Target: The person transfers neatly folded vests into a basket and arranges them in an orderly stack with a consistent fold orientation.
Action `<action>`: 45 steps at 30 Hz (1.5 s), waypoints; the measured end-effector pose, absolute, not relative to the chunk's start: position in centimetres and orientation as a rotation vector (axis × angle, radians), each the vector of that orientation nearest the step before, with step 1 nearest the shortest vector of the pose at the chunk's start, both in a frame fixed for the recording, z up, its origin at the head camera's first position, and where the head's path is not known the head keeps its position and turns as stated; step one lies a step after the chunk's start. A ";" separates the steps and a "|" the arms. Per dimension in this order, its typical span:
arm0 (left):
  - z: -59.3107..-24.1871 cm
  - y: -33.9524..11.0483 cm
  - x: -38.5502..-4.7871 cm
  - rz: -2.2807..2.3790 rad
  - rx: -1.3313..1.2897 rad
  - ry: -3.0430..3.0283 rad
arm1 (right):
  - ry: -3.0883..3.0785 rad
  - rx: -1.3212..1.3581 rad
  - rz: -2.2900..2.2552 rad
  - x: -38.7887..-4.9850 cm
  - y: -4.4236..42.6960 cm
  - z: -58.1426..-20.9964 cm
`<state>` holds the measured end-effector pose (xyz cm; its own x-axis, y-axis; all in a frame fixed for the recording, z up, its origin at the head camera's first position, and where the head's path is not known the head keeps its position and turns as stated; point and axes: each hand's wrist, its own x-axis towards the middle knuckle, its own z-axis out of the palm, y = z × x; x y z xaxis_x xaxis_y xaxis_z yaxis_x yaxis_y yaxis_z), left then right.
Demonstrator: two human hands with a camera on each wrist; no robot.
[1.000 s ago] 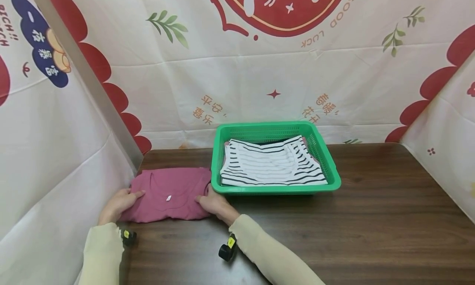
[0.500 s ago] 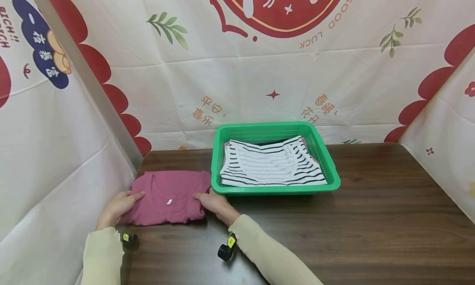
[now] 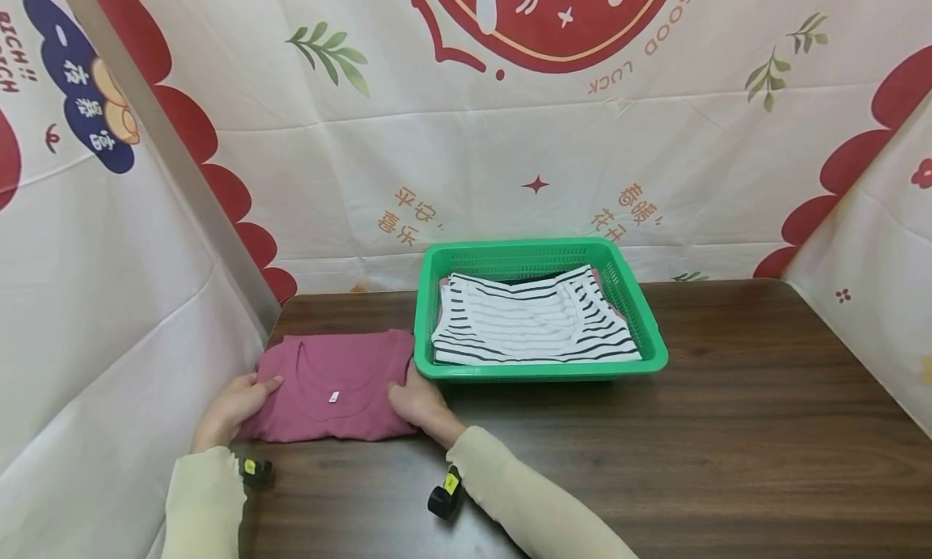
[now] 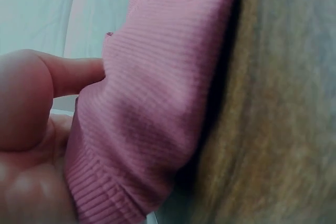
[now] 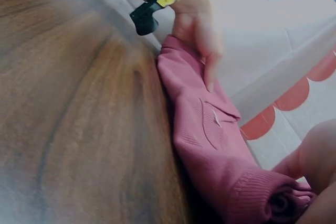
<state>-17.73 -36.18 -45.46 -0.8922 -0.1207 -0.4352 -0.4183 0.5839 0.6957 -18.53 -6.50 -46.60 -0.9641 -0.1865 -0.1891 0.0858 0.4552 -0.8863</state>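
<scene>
A folded pink ribbed top (image 3: 342, 381), its round neckline and small white label facing up, lies on the table left of the green basket. My left hand (image 3: 231, 407) grips its left edge, the thumb on top and the other fingers mostly hidden beneath; the left wrist view shows the thumb (image 4: 79, 74) pressing the ribbed cloth (image 4: 152, 77). At the opposite edge my right hand (image 3: 422, 401) holds the fabric, thumb uppermost. In the right wrist view, the top's near end (image 5: 257, 192) looks rolled beside that hand (image 5: 320, 166).
A green plastic basket (image 3: 542, 373) stands close to my right hand, with a folded black-and-white striped top (image 3: 524, 324) uppermost on other clothes. Printed cloth (image 3: 349, 179) walls off the back and both sides of the brown wooden table (image 3: 655, 462).
The pink top's right side, bunched half a second ago, is now drawn out straighter as my right hand moved slightly right. Over the second, the top shifted a little toward me.
</scene>
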 end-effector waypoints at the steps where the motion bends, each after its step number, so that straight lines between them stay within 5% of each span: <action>1: -45.5 -36.1 -17.7 1.217 -0.439 2.474 | 2.456 -0.104 -1.506 -18.4 -6.6 -46.6; 13: -45.8 -35.7 -17.2 1.299 -0.426 2.464 | 2.690 -0.435 -1.486 -17.5 -7.3 -45.8; 45: -45.3 -35.1 -16.9 1.291 -0.479 2.549 | 2.640 -0.730 -1.581 -16.5 -5.7 -42.1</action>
